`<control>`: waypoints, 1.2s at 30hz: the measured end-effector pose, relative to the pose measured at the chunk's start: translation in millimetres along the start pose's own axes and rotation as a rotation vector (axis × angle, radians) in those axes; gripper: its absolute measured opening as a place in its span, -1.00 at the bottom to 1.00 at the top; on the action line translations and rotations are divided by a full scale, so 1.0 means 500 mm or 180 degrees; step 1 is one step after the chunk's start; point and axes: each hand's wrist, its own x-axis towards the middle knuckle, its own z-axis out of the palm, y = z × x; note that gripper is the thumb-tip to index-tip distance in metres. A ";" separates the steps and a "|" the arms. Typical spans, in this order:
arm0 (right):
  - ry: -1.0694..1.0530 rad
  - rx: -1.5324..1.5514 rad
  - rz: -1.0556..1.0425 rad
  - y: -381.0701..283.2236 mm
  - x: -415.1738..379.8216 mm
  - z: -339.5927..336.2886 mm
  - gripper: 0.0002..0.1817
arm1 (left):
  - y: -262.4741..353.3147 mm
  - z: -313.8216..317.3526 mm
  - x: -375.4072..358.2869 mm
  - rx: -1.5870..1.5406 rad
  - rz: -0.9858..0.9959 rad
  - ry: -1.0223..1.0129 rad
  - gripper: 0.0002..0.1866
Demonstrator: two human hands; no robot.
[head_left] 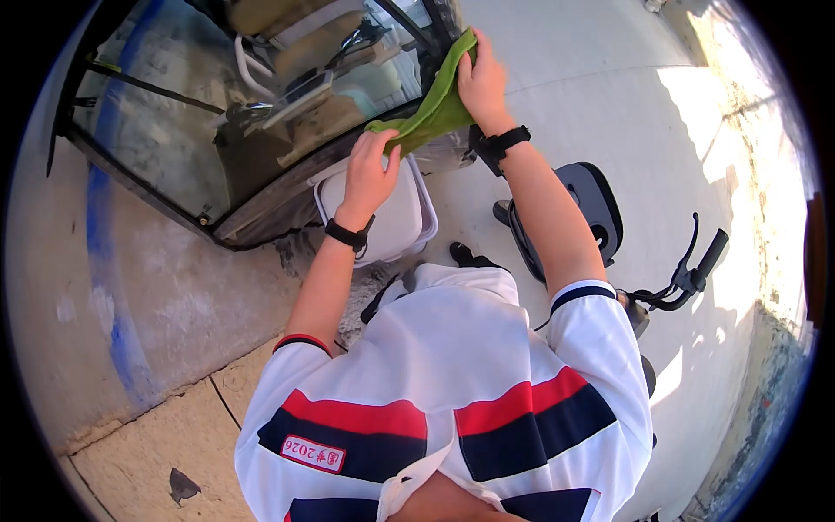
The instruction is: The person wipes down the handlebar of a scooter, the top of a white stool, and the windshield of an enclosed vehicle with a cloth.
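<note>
A green cloth is stretched between my two hands, over the corner of a vehicle with a dark frame and a large window. My left hand grips the cloth's lower left end, close to the window's edge. Higher up and to the right, my right hand has its fingers closed on the other end. Both wrists wear black bands. Through the glass a seat and a white curved bar show.
Below the vehicle's edge stands a white lidded bin. A two-wheeler with a black basket and a handlebar is on my right. A blue stripe marks the concrete on the left, and a wall runs along the far right.
</note>
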 end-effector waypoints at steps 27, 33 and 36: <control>-0.0076 0.0511 0.0115 0.040 -0.122 -0.030 -0.39 | -0.007 0.009 0.013 0.0051 -0.0254 0.0008 -0.75; 0.0819 0.0019 -0.0750 -0.028 -0.080 -0.031 -0.49 | -0.011 0.011 0.014 -0.0106 -0.0438 0.0038 -0.75; 0.0822 0.0331 -0.0974 -0.084 -0.044 -0.029 -0.54 | -0.008 0.007 0.014 -0.0237 -0.0605 0.0010 -0.75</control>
